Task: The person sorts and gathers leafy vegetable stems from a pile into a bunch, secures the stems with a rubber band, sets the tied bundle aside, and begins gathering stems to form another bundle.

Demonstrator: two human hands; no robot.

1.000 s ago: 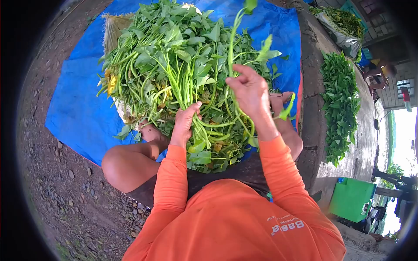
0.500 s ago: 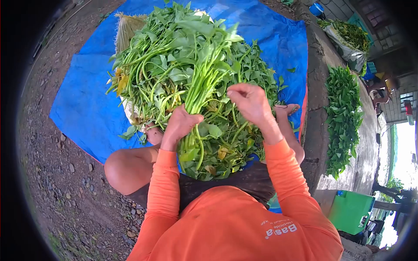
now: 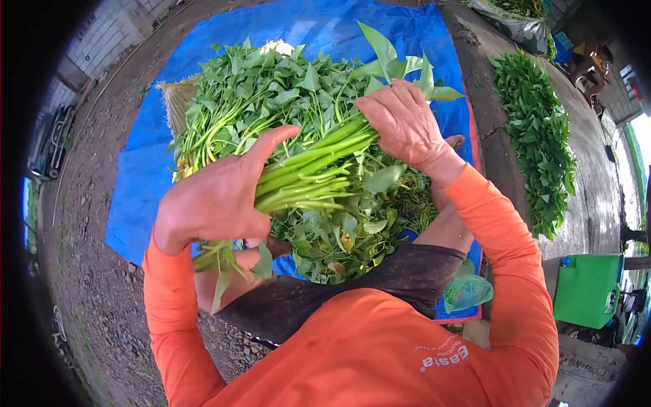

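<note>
A bunch of water spinach [image 3: 315,166] with long pale green stems lies sideways in front of my body, raised over the pile. My right hand [image 3: 407,125] is closed around its leafy end, and broad leaves stick out above the knuckles. At the stem ends, my left hand [image 3: 210,197] is around the bunch with the thumb stretched out; its other fingers are partly hidden. A few leaves hang below the left hand. Under and beyond the bunch is a large pile of the same greens [image 3: 271,95], with some yellowed leaves near my legs.
The pile rests on a blue tarp [image 3: 142,183] over gravelly ground. On the concrete to the right lies a long row of greens [image 3: 536,136]. A green plastic container [image 3: 586,288] stands at lower right, and a thin green plastic bag [image 3: 468,292] lies beside my leg.
The bunch has turned from upright to sideways and come closer to me. My right hand, apart from it before, now grips the leafy end. My left hand has moved left with the stems.
</note>
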